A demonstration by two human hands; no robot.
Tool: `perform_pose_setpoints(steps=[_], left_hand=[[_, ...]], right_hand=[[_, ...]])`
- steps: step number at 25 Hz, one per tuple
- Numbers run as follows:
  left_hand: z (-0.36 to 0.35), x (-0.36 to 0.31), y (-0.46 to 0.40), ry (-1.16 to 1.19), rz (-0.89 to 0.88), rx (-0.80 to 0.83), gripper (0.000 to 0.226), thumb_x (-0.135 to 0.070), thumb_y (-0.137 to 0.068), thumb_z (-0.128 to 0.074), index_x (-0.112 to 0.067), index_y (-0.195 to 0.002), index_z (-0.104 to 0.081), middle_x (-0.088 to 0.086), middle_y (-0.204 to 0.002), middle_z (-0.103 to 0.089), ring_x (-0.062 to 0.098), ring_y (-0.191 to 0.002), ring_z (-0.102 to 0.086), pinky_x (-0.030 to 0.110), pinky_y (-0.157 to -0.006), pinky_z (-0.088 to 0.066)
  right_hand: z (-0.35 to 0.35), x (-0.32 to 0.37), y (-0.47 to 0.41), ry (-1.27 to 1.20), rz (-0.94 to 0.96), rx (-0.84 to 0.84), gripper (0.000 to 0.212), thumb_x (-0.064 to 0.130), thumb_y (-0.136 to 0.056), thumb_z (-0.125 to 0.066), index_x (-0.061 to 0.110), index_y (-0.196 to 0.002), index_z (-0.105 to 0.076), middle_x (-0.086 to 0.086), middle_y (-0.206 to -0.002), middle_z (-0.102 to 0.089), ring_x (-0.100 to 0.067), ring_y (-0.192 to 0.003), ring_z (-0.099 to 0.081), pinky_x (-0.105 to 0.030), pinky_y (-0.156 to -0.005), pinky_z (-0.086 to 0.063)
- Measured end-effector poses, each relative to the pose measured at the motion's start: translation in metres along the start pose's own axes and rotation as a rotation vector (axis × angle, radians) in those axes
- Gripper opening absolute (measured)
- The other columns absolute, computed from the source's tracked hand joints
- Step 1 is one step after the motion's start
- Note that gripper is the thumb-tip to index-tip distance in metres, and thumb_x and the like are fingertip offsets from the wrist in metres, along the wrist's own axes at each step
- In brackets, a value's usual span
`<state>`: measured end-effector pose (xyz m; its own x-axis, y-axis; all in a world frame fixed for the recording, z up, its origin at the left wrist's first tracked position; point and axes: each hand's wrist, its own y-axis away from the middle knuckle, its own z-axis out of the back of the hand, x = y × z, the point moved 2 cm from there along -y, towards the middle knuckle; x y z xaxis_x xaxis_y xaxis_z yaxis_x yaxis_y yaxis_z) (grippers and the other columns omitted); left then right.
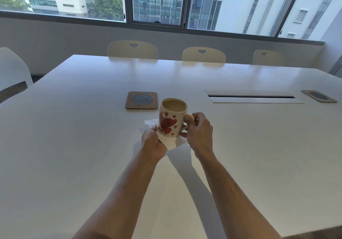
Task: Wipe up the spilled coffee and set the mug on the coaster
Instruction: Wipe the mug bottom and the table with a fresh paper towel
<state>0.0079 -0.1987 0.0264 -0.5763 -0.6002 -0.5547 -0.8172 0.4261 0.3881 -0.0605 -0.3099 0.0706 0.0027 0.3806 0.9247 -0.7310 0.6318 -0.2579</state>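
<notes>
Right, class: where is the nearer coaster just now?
In the head view, the nearer coaster lies flat on the table, left of centre, just beyond and left of the heart-patterned mug.

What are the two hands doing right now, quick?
Left hand: closed on the napkin under the mug.
Right hand: closed on the mug's handle.

Large white table [92,127] fills the view. Three cream perforated-back chairs [203,54] line its far edge; a white chair [13,68] sits off its left corner. Cable slot [251,96] set into the table's right half. Behind the far chairs, grey wall [64,39] under a wide window band [157,2] — daylight, high-rise buildings and trees outside.
</notes>
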Motion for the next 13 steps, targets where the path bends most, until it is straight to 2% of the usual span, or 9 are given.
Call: perform_pose_setpoints(steps=[2, 7, 13], left_hand=[[0.002, -0.001, -0.001, -0.010, 0.014, -0.024, 0.054, -0.028, -0.105, -0.015, 0.000, -0.140, -0.044, 0.028, -0.135, -0.053, 0.044, -0.123, -0.051, 0.057, -0.105, -0.039], [0.006, -0.008, -0.003, -0.014, 0.037, -0.073, 0.052, -0.029, -0.105, -0.020, -0.001, -0.148, -0.028, 0.028, -0.144, -0.043, 0.046, -0.129, -0.045, 0.062, -0.108, -0.032], [0.009, -0.014, -0.007, 0.005, 0.048, -0.051, 0.053, -0.028, -0.104, -0.020, -0.006, -0.152, -0.020, 0.026, -0.151, -0.035, 0.047, -0.134, -0.038, 0.065, -0.111, -0.025]], right_hand=[[-0.001, -0.001, 0.001, -0.005, -0.009, 0.008, 0.014, 0.027, -0.098, -0.056, 0.016, -0.092, -0.058, -0.002, -0.085, -0.067, -0.021, -0.080, -0.070, -0.047, -0.067, -0.062], [0.002, -0.003, 0.002, -0.023, -0.018, 0.007, 0.013, 0.027, -0.098, -0.056, 0.016, -0.092, -0.058, -0.003, -0.089, -0.068, -0.021, -0.081, -0.071, -0.041, -0.063, -0.063], [0.007, -0.005, 0.003, 0.021, -0.002, 0.006, 0.010, 0.027, -0.098, -0.056, 0.018, -0.094, -0.058, 0.000, -0.091, -0.068, -0.019, -0.084, -0.070, -0.044, -0.071, -0.063]])
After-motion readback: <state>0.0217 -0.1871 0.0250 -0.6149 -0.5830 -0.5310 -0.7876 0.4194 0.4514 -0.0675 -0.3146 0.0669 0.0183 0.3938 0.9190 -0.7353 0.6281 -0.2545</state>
